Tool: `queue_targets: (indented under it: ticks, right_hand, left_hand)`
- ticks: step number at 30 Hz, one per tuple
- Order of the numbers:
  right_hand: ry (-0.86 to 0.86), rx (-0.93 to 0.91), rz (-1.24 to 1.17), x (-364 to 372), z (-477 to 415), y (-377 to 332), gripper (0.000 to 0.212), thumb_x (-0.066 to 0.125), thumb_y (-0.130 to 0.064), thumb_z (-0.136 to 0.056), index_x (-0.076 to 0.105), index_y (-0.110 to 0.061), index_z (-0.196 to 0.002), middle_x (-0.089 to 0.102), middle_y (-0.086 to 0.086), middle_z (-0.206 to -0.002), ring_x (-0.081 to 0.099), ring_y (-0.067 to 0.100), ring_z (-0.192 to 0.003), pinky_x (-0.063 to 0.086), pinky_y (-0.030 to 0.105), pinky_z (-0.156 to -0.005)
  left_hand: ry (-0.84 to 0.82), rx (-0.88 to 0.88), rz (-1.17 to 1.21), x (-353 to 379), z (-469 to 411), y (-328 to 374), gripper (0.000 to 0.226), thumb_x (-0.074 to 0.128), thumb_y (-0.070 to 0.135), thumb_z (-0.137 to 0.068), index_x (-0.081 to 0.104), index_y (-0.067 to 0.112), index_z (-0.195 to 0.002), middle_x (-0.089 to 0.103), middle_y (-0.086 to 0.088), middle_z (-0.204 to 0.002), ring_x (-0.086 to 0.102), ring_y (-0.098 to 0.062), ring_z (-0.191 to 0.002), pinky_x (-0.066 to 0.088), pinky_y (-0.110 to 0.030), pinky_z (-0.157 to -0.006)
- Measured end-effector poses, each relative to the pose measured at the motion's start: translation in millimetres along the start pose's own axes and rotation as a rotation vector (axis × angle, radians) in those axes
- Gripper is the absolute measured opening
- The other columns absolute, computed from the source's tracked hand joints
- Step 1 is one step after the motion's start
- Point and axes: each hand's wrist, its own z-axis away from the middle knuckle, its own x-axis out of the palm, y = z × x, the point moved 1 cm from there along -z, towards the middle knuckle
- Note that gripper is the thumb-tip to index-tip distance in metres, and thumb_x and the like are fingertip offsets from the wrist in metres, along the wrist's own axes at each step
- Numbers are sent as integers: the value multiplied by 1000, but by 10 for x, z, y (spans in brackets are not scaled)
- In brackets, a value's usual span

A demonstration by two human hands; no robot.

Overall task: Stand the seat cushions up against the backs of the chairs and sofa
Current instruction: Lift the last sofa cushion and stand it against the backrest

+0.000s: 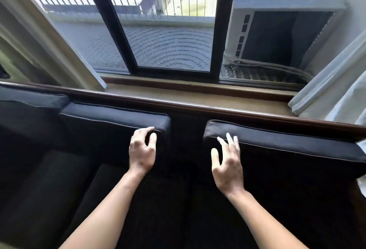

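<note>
A dark sofa with a brown wooden top rail [198,108] runs below a window. Three dark seat cushions stand upright against its back: one at the far left [29,106], a middle one [111,122] and a right one [287,149]. A gap of bare backrest shows between the middle and right cushions. My left hand [141,149] is at the middle cushion's top right corner, fingertips curled onto its edge. My right hand [227,161] has its fingers spread, just at the right cushion's top left corner; I cannot tell if it touches.
The dark sofa base [158,199] lies bare beneath my arms. Behind the rail is a tan window ledge [198,94], a black-framed sliding window [164,31], an air-conditioner unit [281,31] outside, and pale curtains at left [49,41] and right [336,90].
</note>
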Motion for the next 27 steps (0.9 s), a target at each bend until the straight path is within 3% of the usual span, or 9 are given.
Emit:
queue_targets:
  ticks: [3,5,8,11,15,20,24,27]
  right_hand:
    - [-11,26,-38,588,0,-437,41,58,-21,-102,57,-7,-140,42,11,-157,21,21,-153,9,5,-114]
    - [11,35,-27,962,23,-684,40,63,-18,-100,60,-5,-137,50,13,-151,34,23,-148,18,9,-115]
    - [63,85,-37,1483,23,-951,40,68,-12,-95,62,0,-133,59,18,-140,52,27,-135,34,23,-113]
    - [164,245,-113,1856,-18,-1085,40,70,-6,-93,63,4,-130,65,22,-131,60,34,-125,36,22,-106]
    - [309,377,-173,2118,-26,-1142,30,70,-8,-93,71,-6,-122,75,13,-113,69,28,-104,40,16,-92]
    - [497,448,-233,2233,-30,-1057,11,72,-8,-91,75,-5,-101,75,9,-86,69,25,-79,37,0,-70]
    - [534,432,-192,2266,-50,-1047,7,69,-7,-92,73,-4,-96,71,5,-79,62,17,-71,35,-1,-67]
    - [568,443,-187,2286,-68,-1061,7,67,-5,-92,72,-2,-96,72,8,-81,62,16,-73,34,-2,-67]
  left_hand:
    - [10,-125,9,-468,-374,-519,32,65,19,-102,69,13,-133,60,-2,-135,60,-26,-127,45,-40,-114]
    - [-10,-205,0,-718,-638,-822,47,64,27,-103,57,11,-146,48,-9,-153,52,-27,-139,36,-30,-113]
    - [11,-327,43,-997,-1028,-1251,68,59,41,-105,35,11,-161,24,-15,-169,37,-33,-151,33,-38,-120]
    - [49,-398,61,-1220,-1356,-1643,84,60,52,-101,20,15,-165,14,-17,-171,29,-36,-154,31,-48,-124]
    - [61,-479,131,-1501,-1701,-2015,116,74,61,-89,5,11,-167,3,-19,-174,11,-32,-162,16,-43,-130]
    - [95,-450,215,-1610,-1947,-2256,137,92,55,-74,3,8,-167,9,-15,-172,17,-27,-160,18,-23,-119]
    - [156,-440,268,-1605,-2021,-2417,134,92,60,-70,12,11,-165,19,-12,-165,33,-27,-150,30,-26,-112]
    - [198,-463,289,-1607,-2045,-2457,121,87,61,-76,19,7,-161,25,-10,-161,37,-24,-145,30,-25,-111]
